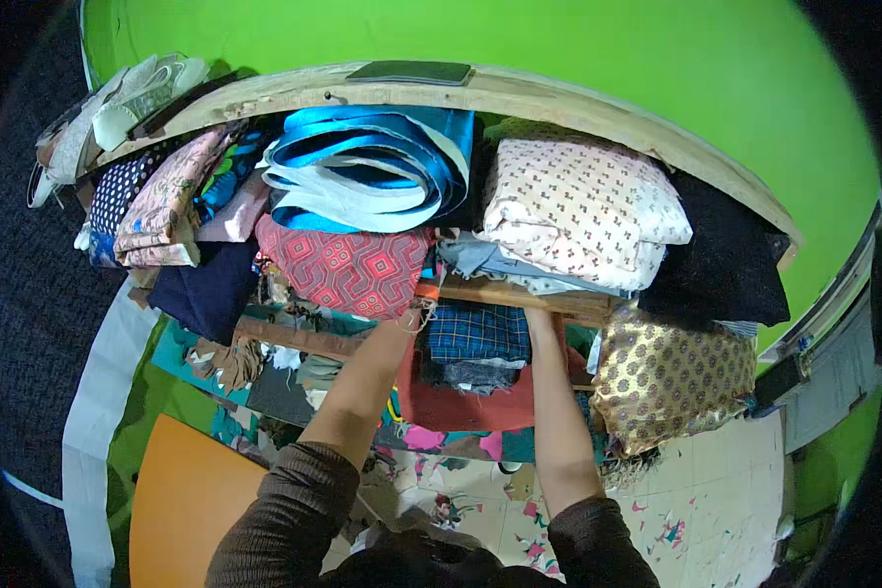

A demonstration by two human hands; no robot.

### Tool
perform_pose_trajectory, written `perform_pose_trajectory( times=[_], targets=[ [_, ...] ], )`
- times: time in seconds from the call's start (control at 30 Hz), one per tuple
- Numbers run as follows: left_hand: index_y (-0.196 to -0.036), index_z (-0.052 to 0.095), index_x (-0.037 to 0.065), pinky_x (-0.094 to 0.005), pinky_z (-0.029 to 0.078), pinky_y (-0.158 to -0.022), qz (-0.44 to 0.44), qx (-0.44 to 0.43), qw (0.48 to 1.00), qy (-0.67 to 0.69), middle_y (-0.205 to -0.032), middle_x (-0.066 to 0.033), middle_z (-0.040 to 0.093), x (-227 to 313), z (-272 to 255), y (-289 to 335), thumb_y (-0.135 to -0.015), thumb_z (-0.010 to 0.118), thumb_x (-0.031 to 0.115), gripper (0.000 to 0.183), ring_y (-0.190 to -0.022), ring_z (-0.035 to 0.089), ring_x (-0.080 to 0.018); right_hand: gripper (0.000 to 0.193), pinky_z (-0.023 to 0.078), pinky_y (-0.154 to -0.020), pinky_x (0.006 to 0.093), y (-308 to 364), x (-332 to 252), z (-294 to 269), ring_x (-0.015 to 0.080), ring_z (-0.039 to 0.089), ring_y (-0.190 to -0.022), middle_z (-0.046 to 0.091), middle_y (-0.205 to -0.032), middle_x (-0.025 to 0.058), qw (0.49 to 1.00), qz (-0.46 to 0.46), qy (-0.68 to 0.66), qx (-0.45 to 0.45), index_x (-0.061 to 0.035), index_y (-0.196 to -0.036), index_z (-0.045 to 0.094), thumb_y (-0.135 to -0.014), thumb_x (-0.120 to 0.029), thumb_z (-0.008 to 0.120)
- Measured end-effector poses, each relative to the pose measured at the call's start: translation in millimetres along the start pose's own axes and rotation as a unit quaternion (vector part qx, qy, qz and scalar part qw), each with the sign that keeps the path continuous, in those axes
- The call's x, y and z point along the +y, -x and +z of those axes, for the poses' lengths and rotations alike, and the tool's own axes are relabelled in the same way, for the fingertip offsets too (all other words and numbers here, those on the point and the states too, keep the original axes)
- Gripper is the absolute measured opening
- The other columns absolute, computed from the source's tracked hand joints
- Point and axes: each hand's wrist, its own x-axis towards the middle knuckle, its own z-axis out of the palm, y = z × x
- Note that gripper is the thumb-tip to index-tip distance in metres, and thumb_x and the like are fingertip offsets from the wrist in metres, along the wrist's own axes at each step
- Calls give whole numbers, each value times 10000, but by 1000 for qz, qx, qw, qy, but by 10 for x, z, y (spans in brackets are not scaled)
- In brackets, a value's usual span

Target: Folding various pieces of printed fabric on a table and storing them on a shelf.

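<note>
Both forearms reach forward into the lower shelf, one on each side of a folded blue plaid cloth [478, 333]. Just under the red patterned cloth [348, 267], my left hand [417, 316] is at the plaid cloth's left edge. My right hand [539, 316] goes in under the shelf board at the right edge of the same cloth. The fingers of both hands are hidden, so their grip does not show. Dark folded cloth [470, 374] lies beneath the plaid one, on a rust-red cloth [470, 404].
Above, the wooden shelf [578, 98] holds a blue and white fabric roll [372, 167], white printed cloth [583, 211] and black cloth [720, 255]. Gold patterned cloth [676, 377] bulges out at the right. An orange panel [191, 505] stands lower left. Scraps litter the tiled floor [706, 495].
</note>
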Motion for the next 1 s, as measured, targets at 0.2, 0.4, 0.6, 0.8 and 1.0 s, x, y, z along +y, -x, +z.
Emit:
perform_pose_trajectory(
  times=[0.2,0.4,0.6,0.8,1.0],
  targets=[
    [-1225,444,76,-494,291,-968,-35,-68,997,-19,-1245,-183,443,280,-176,413,-883,351,416,492,-1167,397,-311,370,318,-954,374,409,34,-286,362,385,-1154,434,-1248,181,953,-201,225,-8,-16,-1186,479,-897,-235,410],
    [-1269,413,102,-650,135,-958,139,114,966,-187,-1288,-116,424,-121,160,612,-859,387,430,526,-1196,358,-350,462,161,-1025,538,577,-234,7,324,229,-1285,337,-1358,112,910,-207,348,-88,-85,-1265,419,-910,-365,326],
    [-1213,484,105,-658,113,-962,148,189,954,-177,-1268,-113,434,-247,215,738,-853,404,409,479,-1230,298,-385,448,160,-1019,554,823,-100,-47,315,219,-1294,308,-1379,114,909,-169,374,-70,-92,-1271,420,-915,-343,316],
    [-1265,450,145,-621,75,-997,49,182,971,-151,-1358,-132,347,-202,24,1447,-873,378,370,458,-1278,223,-385,366,255,-995,507,1463,-305,-159,314,420,-1167,488,-1230,137,922,-243,291,-81,-46,-1163,515,-893,-256,386],
    [-1290,413,123,-566,83,-1027,-20,121,979,-164,-1327,-120,395,-350,-109,2011,-886,365,308,448,-1264,274,-363,280,388,-888,419,1881,-432,116,319,524,-998,555,-1101,146,897,-335,251,-144,-34,-1036,585,-830,-203,496]
  ],
)
